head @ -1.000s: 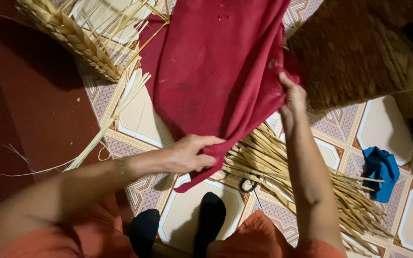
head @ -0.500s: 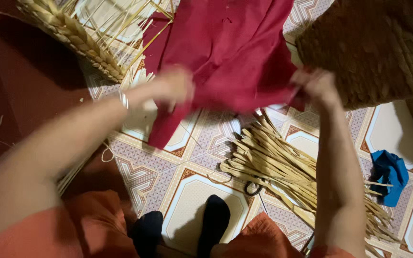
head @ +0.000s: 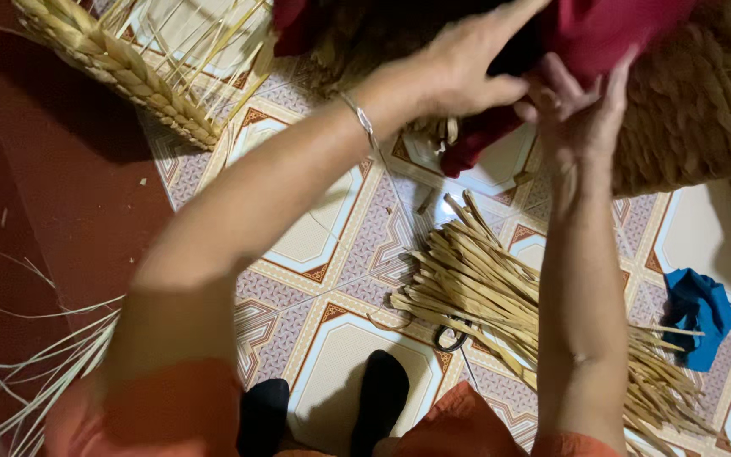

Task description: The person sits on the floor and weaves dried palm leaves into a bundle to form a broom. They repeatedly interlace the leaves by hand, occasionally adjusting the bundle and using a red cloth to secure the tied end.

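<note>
Patterned tile floor (head: 332, 245), straw strips (head: 484, 288) bundled. We grip soft red cloth (head: 594, 30): left hand (head: 467, 72) clutching, right hand (head: 581, 110) pinching, over coarse woven mat (head: 695, 110).

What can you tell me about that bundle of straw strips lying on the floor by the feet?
The bundle of straw strips is a loose sheaf of flat, pale tan strips that look dry and stiff. It lies flat on the patterned floor tiles, running diagonally from the middle of the view toward the lower right, its ends uneven and splayed. The right forearm crosses above it and hides part of it. A dark loop, possibly a scissors handle, sits at its lower edge. Neither hand touches it.
</note>
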